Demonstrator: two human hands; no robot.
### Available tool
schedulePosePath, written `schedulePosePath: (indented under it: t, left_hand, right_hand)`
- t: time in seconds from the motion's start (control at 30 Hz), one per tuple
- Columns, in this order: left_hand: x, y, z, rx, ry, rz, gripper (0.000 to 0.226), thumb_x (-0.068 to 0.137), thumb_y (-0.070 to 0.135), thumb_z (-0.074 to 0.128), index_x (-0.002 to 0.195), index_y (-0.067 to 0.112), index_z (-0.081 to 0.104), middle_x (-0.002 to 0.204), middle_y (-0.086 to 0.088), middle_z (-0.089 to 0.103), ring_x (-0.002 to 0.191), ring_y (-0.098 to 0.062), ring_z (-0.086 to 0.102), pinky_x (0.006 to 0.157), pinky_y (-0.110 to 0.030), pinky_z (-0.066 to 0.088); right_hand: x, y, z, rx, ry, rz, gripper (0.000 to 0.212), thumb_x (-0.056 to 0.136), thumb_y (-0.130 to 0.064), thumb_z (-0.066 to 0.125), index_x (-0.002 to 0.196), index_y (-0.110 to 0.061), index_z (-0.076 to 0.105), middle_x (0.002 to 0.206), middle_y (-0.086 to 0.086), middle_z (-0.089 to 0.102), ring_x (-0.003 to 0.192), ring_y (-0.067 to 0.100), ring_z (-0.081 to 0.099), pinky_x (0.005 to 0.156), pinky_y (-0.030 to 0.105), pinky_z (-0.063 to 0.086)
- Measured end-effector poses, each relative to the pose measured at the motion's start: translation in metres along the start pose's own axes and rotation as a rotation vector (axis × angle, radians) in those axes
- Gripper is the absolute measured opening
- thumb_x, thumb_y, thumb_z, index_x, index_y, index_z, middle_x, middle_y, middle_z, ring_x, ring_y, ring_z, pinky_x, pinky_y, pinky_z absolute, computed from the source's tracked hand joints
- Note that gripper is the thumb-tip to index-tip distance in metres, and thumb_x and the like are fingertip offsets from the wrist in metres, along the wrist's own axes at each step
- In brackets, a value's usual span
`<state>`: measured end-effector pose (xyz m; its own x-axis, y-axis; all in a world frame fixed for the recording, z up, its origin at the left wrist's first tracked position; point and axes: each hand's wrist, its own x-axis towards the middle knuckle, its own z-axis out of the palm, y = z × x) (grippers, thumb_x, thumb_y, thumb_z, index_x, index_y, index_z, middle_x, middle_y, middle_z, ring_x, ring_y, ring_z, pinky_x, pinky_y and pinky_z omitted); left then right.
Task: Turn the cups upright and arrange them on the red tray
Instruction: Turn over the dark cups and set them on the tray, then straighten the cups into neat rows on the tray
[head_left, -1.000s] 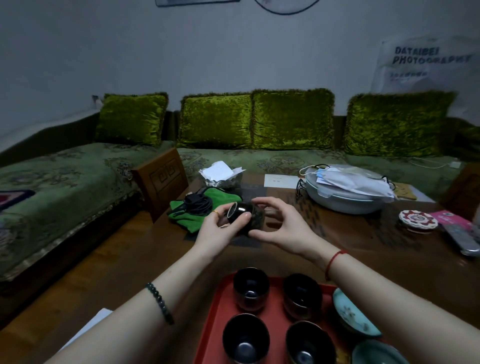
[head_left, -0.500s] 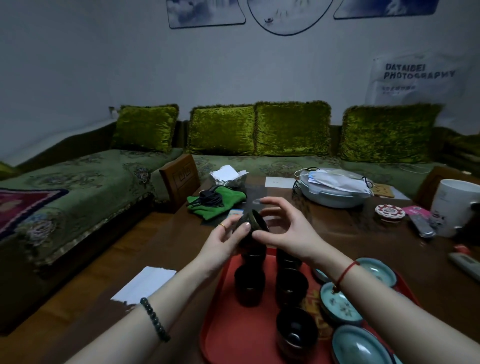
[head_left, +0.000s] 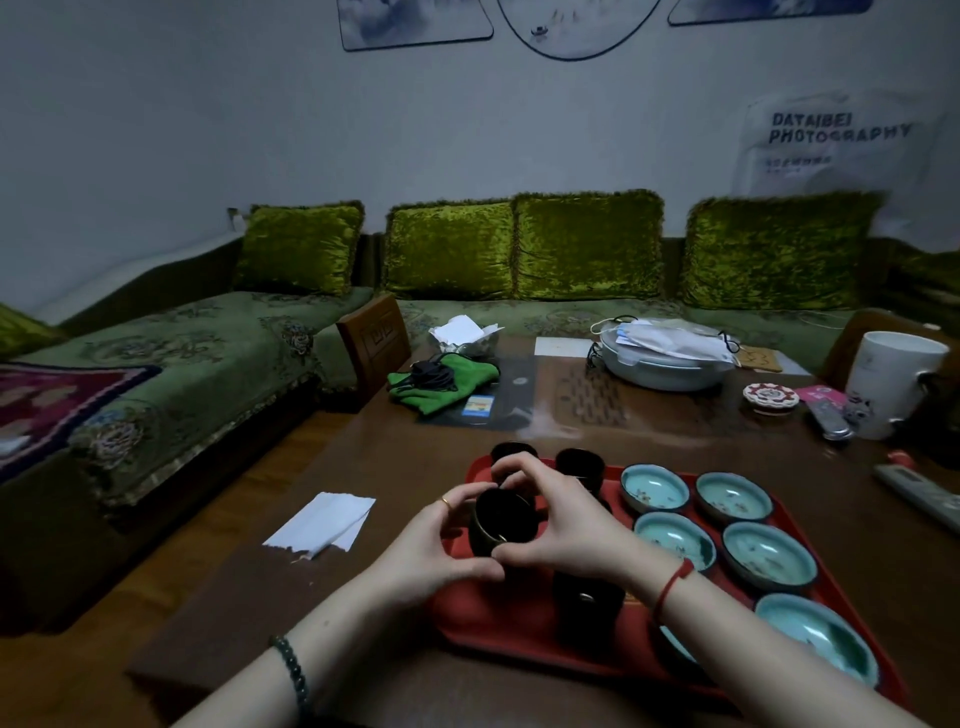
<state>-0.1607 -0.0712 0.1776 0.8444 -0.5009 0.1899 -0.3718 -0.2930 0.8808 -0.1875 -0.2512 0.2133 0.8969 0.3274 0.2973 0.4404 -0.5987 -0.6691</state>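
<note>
A dark cup (head_left: 503, 522) sits upright with its mouth up over the left part of the red tray (head_left: 467, 608). My left hand (head_left: 431, 551) grips its left side and my right hand (head_left: 561, 525) wraps its right side and far rim. More dark cups stand upright on the tray: two at the far edge (head_left: 579, 465) and one near my right wrist (head_left: 587, 605). Several teal bowls (head_left: 766, 553) fill the tray's right half. I cannot tell whether the held cup touches the tray.
The tray lies on a dark wooden table (head_left: 395, 467). A green cloth with a black cable (head_left: 441, 382), a lidded grey dish (head_left: 667, 361), a white mug (head_left: 893, 382) and remotes (head_left: 919, 488) sit farther back and right. White paper (head_left: 324, 525) lies left.
Both hands have brought the dark cup down and nearer, from above the far end of the tray to low over its left part. The view has tilted and shifted.
</note>
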Motion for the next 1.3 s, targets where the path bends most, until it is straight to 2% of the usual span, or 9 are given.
schedulePosePath:
  t: [0.1,0.2,0.33,0.53,0.8,0.9,1.07,1.2,1.3]
  left_hand:
    - [-0.005,-0.010,0.006,0.122,0.013,0.002,0.076,0.058,0.027,0.084,0.118,0.045,0.041,0.123,0.008,0.057,0.120,-0.003,0.050,0.106,-0.024,0.038]
    - [-0.011,-0.016,0.011,0.237,0.008,0.008,0.074,0.060,0.035,0.081,0.115,0.052,0.035,0.122,0.015,0.056,0.118,0.005,0.048,0.100,-0.009,0.034]
    - [-0.016,-0.020,0.015,0.278,0.013,0.011,0.075,0.063,0.034,0.078,0.125,0.039,0.037,0.120,0.014,0.057,0.111,0.008,0.051,0.090,0.001,0.034]
    - [-0.020,-0.022,0.017,0.348,-0.004,0.004,0.076,0.065,0.034,0.074,0.130,0.030,0.037,0.123,0.007,0.057,0.117,-0.003,0.051,0.102,-0.025,0.040]
    - [-0.021,-0.020,0.015,0.356,0.001,-0.024,0.079,0.066,0.046,0.074,0.132,0.032,0.033,0.122,0.012,0.055,0.116,0.000,0.050,0.095,-0.013,0.037]
    - [-0.019,-0.015,0.014,0.338,0.035,-0.009,0.082,0.067,0.043,0.075,0.136,0.030,0.031,0.126,0.009,0.053,0.119,-0.003,0.047,0.100,-0.019,0.035]
    - [-0.007,0.006,0.019,0.298,0.117,0.058,0.079,0.070,0.038,0.075,0.136,0.030,0.033,0.129,0.008,0.051,0.122,-0.004,0.044,0.102,-0.019,0.031]
    - [0.005,0.028,0.037,0.305,0.083,0.133,0.076,0.071,0.039,0.073,0.135,0.031,0.034,0.133,0.007,0.050,0.123,-0.003,0.042,0.101,-0.018,0.029]
    - [0.012,0.040,0.058,0.386,0.019,0.183,0.080,0.070,0.044,0.072,0.137,0.030,0.031,0.140,0.005,0.044,0.131,-0.008,0.035,0.107,-0.021,0.025]
  right_hand:
    - [-0.004,0.000,0.007,-0.045,-0.022,0.011,0.066,0.059,-0.023,0.079,0.114,-0.028,0.045,0.099,-0.010,0.056,0.089,-0.007,0.054,0.075,0.004,0.039]
    - [-0.008,0.000,0.013,-0.089,-0.056,0.014,0.066,0.059,-0.023,0.078,0.115,-0.027,0.043,0.104,-0.003,0.057,0.095,0.009,0.056,0.079,0.016,0.043]
    - [-0.010,0.001,0.021,-0.127,-0.085,0.032,0.067,0.060,-0.025,0.077,0.116,-0.026,0.042,0.106,-0.003,0.055,0.100,0.012,0.055,0.085,0.022,0.045]
    - [-0.014,0.000,0.027,-0.164,-0.096,0.032,0.068,0.062,-0.025,0.076,0.121,-0.022,0.040,0.115,0.001,0.056,0.107,0.013,0.053,0.088,0.024,0.046]
    - [-0.022,0.001,0.024,-0.150,-0.042,0.032,0.066,0.068,-0.029,0.074,0.125,-0.024,0.041,0.124,0.003,0.055,0.118,0.013,0.049,0.099,0.029,0.042]
    - [-0.027,0.000,0.012,-0.130,0.042,0.007,0.061,0.069,-0.029,0.075,0.122,-0.024,0.045,0.124,0.001,0.057,0.118,0.009,0.050,0.100,0.026,0.041]
    - [-0.040,0.000,-0.022,-0.086,0.195,0.000,0.053,0.070,-0.025,0.075,0.117,-0.024,0.051,0.117,-0.007,0.061,0.110,0.002,0.054,0.095,0.017,0.041]
    - [-0.063,0.013,-0.053,-0.094,0.289,0.042,0.050,0.070,-0.019,0.077,0.114,-0.019,0.054,0.109,-0.010,0.060,0.107,0.002,0.056,0.088,0.002,0.037]
    - [-0.086,0.029,-0.074,-0.105,0.341,0.128,0.050,0.070,-0.021,0.077,0.113,-0.024,0.053,0.106,-0.012,0.059,0.106,0.002,0.055,0.090,0.012,0.041]
